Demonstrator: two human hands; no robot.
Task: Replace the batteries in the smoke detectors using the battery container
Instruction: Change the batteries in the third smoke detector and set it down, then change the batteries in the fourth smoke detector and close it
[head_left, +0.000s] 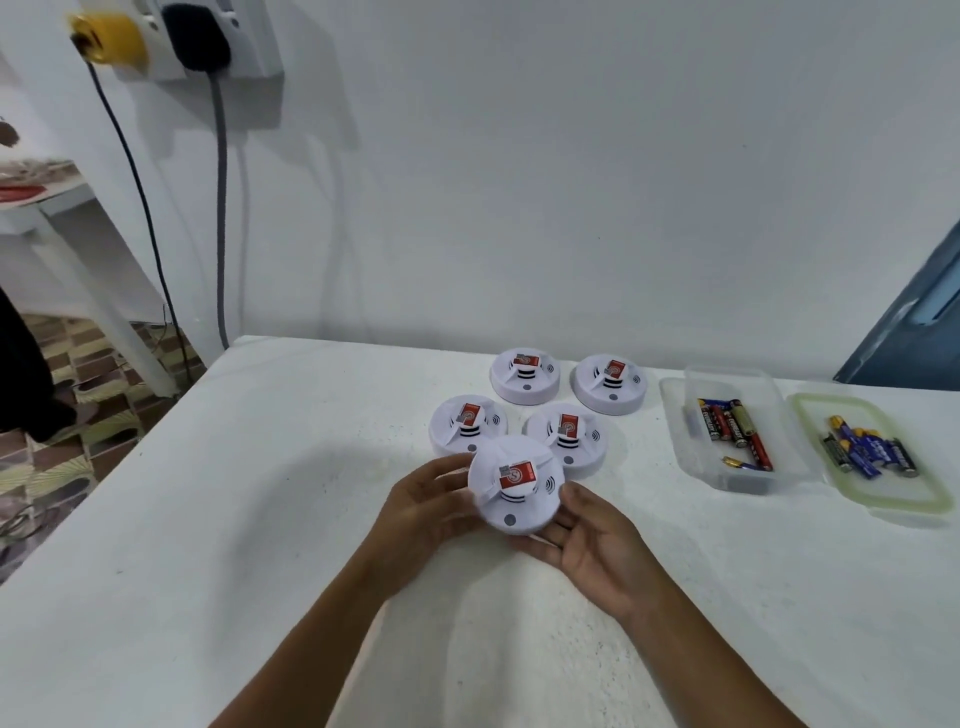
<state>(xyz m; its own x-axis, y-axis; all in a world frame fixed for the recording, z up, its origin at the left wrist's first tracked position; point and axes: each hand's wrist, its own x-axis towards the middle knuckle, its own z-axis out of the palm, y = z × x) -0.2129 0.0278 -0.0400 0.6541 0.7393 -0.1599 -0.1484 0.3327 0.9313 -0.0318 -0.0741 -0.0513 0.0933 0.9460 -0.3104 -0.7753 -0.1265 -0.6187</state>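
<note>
A round white smoke detector (515, 486) with a red label is held between both my hands just above the white table. My left hand (423, 506) cups its left side. My right hand (592, 543) supports it from below on the right, palm up. Several more white smoke detectors (524, 375) lie face up on the table behind it. To the right stands a clear battery container (696, 447) with red, black and gold batteries (732, 423) inside. Beside it lies the container's lid (930, 483), bearing several blue batteries (867, 451).
The white table (260, 493) meets a white wall at the back. Its left edge drops to a patterned floor (78, 415). Two cables (221, 208) hang from wall sockets at the top left. A blue panel (919, 322) stands at the far right.
</note>
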